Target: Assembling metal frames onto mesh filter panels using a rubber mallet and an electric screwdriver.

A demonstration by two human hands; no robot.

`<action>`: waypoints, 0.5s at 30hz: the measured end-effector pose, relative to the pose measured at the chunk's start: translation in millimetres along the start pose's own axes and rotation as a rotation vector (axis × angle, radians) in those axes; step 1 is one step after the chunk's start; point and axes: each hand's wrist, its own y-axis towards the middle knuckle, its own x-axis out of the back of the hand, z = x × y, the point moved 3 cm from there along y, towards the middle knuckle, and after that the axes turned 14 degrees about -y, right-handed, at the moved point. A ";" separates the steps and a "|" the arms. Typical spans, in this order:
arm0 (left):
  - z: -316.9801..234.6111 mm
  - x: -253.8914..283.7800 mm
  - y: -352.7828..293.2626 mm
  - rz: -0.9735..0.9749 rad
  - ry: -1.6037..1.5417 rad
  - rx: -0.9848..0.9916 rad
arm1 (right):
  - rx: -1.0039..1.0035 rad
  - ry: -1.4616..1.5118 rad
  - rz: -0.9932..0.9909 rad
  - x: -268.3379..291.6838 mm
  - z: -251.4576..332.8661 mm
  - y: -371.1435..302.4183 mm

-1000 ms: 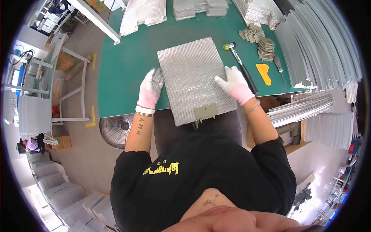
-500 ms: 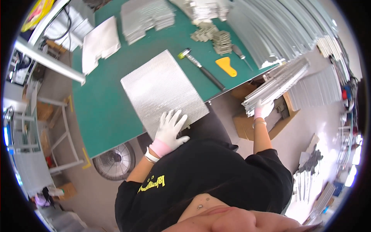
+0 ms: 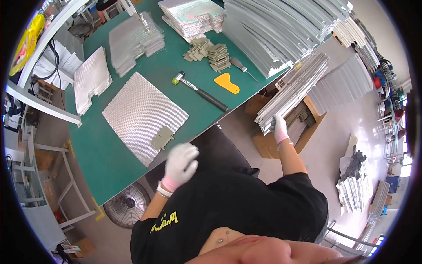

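Note:
My left hand point(image 3: 181, 163), in a white glove with a pink cuff, is raised just off the near edge of the table. Its fingers are loosely bent with the thumb apart, and nothing shows in it. Close by, a small grey-green notched plate point(image 3: 162, 137) lies on the near corner of a silvery mesh sheet point(image 3: 143, 112). On the right, my gloved right hand point(image 3: 280, 129) grips the near end of long metal strips point(image 3: 292, 94) in a bundle. Below that bundle is an open cardboard box point(image 3: 267, 147).
On the green table point(image 3: 103, 171) lie a hammer point(image 3: 204, 93), yellow scraper point(image 3: 227, 83), screwdriver point(image 3: 239, 65) and grey-green plates point(image 3: 218, 57). Stacked mesh sheets point(image 3: 132, 44) and long grey strips point(image 3: 281, 31) stand farther back. A round fan point(image 3: 128, 204) is below the table.
My left hand has lifted off the mesh sheet and drawn back toward me. The grey-green plate now shows on the sheet. My right hand stays on the metal strips; the whole view has shifted.

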 end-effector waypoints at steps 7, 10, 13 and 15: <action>44.8 -107.5 -7.8 -0.021 -0.717 0.501 | -0.050 0.758 0.385 -63.8 77.8 -68.8; 58.3 -116.6 4.9 0.040 -0.947 0.594 | -0.094 0.753 0.328 -66.4 79.1 -68.8; 83.6 -120.5 -7.0 0.158 -0.985 0.716 | -0.134 0.813 0.389 -60.5 72.0 -71.1; 119.6 -128.5 -30.6 0.234 -0.800 0.890 | -0.061 0.686 0.344 -55.8 73.7 -76.4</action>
